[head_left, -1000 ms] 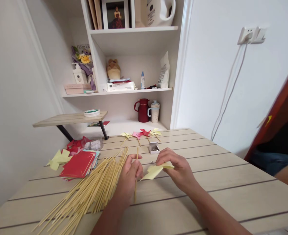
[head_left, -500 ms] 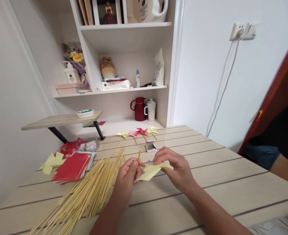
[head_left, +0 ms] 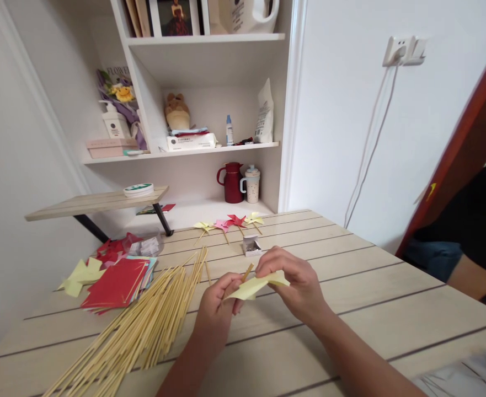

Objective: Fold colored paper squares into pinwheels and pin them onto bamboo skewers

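The left hand (head_left: 217, 302) is curled into a pinching grip around a thin wooden stick (head_left: 247, 272), whose upper end pokes out just above the fingers and leans to the right. The right hand (head_left: 298, 284) pinches a folded yellow paper (head_left: 254, 285) between thumb and fingertips, holding it just off the tabletop (head_left: 370, 309). The paper's near edge lies against the left grip, and the stick's tip appears to sit right behind the paper, though whether the two touch is hard to tell from this angle.

Just left of the left grip lies a loose bundle of wooden sticks (head_left: 143, 325), fanned out across the tabletop. Further left of that is a stack of red paper squares (head_left: 116, 282), with yellow cut paper pieces (head_left: 79, 273) beside it. Beyond both grips, a small open box (head_left: 251, 245) sits on the tabletop, and farther still a row of finished paper pinwheels (head_left: 228, 222) in yellow, pink and red. Well to the right of the right grip, another person's arm (head_left: 468, 273) shows at the edge of view.
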The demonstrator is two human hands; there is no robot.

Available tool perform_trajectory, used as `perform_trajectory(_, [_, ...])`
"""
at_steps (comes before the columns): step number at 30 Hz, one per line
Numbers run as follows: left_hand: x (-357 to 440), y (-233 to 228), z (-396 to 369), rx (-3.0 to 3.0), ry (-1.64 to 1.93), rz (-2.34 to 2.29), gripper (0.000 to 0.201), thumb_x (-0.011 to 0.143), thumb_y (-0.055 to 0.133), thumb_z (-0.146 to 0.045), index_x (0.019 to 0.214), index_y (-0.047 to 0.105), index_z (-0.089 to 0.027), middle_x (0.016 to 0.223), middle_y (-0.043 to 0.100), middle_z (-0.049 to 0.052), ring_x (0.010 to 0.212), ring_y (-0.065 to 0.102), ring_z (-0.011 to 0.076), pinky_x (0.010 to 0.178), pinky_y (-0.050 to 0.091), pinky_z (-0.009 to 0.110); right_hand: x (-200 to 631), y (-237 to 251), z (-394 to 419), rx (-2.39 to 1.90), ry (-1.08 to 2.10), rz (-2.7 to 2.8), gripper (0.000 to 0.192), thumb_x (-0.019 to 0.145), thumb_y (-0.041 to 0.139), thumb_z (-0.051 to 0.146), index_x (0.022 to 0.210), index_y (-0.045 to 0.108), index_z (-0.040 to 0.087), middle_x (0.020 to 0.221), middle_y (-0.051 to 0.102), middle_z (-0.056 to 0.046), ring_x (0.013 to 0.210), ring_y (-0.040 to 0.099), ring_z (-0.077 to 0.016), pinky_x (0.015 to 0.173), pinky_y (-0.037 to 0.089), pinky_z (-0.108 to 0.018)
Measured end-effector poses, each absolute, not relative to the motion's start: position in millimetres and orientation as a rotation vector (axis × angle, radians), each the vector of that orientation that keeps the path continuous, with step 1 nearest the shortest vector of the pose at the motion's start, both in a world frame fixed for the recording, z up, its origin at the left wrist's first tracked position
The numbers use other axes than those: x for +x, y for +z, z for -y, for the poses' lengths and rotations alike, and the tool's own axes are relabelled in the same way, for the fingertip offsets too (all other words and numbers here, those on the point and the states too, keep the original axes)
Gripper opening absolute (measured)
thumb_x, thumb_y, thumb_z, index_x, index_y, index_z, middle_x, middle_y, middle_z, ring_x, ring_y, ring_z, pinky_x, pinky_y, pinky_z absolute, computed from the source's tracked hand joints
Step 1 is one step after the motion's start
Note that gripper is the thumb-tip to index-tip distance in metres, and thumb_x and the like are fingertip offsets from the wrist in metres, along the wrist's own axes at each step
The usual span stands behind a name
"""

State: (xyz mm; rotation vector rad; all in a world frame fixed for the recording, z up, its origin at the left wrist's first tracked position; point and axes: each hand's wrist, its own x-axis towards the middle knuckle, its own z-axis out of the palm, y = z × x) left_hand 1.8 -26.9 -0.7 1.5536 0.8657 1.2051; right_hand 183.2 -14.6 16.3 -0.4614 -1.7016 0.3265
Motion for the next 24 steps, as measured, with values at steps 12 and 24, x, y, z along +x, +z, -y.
perform_trajectory(12, [5, 4, 36, 1.669, 1.278, -0.986, 0.035, 0.091, 0.047, -0.049, 0.081, 0.062, -0.018, 0.053, 0.036, -0.006, 0.052, 0.031, 0.0117, 0.054, 0.024, 0.026, 184, 18, 16, -0.464, 0.308, 1.699, 0.017, 0.085, 0.068, 0.007, 0.089, 0.072, 0.023, 0.083, 0.070, -0.003, 0.078, 0.065, -0.0166, 0.071, 0.052, -0.030])
perform_trajectory(24, [6, 7, 41, 1.763, 1.383, -1.014, 0.034, 0.090, 0.050, -0.044, 0.087, 0.071, -0.018, 0.052, 0.040, -0.005, 0.050, 0.033, 0.0118, 0.053, 0.029, 0.024, 184, 21, 18, -0.479, 0.275, 1.697, 0.013, 0.086, 0.068, 0.010, 0.087, 0.072, 0.022, 0.081, 0.070, -0.003, 0.077, 0.065, -0.0172, 0.070, 0.052, -0.031])
